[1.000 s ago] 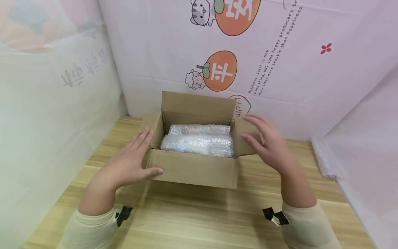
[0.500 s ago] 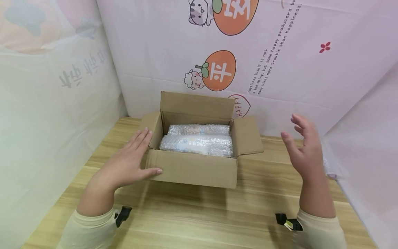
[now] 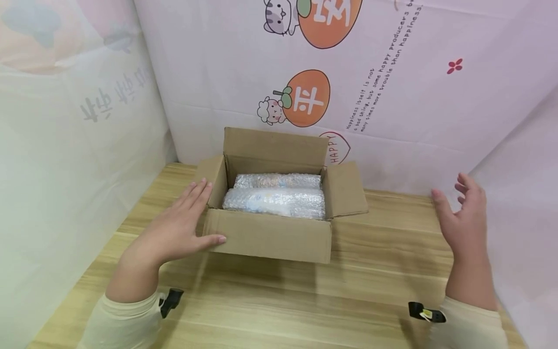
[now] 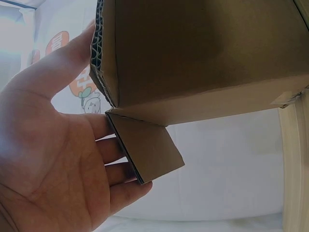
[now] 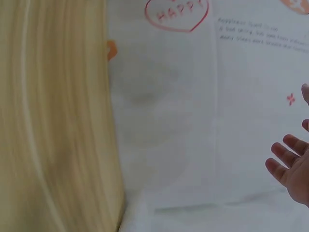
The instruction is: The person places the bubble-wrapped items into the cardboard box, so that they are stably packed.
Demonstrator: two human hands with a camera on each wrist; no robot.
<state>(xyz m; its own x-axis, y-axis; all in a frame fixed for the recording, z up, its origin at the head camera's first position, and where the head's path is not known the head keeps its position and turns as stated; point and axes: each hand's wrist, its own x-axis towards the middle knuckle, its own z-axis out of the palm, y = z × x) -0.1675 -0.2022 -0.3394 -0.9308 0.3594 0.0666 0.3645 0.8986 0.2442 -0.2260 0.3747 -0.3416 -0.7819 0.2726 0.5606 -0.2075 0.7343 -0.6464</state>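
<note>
A cardboard box (image 3: 268, 237) with its flaps folded out stands on the wooden table. Two bubble-wrapped bundles (image 3: 275, 201) lie inside it, one behind the other. My left hand (image 3: 174, 235) rests against the box's left side, fingers on the left flap (image 3: 212, 174) and thumb on the front flap. In the left wrist view the fingers of that hand (image 4: 63, 150) lie straight behind a small flap (image 4: 147, 147). Well to the right of the box, my right hand (image 3: 466, 223) is raised over the table with loosely bent fingers and holds nothing.
The wooden table (image 3: 261, 310) is bounded by white printed cloth on the left, at the back (image 3: 392, 160) and on the right. The box's right flap (image 3: 346, 189) sticks out sideways, and its back flap (image 3: 274, 148) stands up near the back cloth.
My right hand has left the box's right flap and moved far right, now covering the clear wrapped item at the table's right edge. The left hand and box stay put.
</note>
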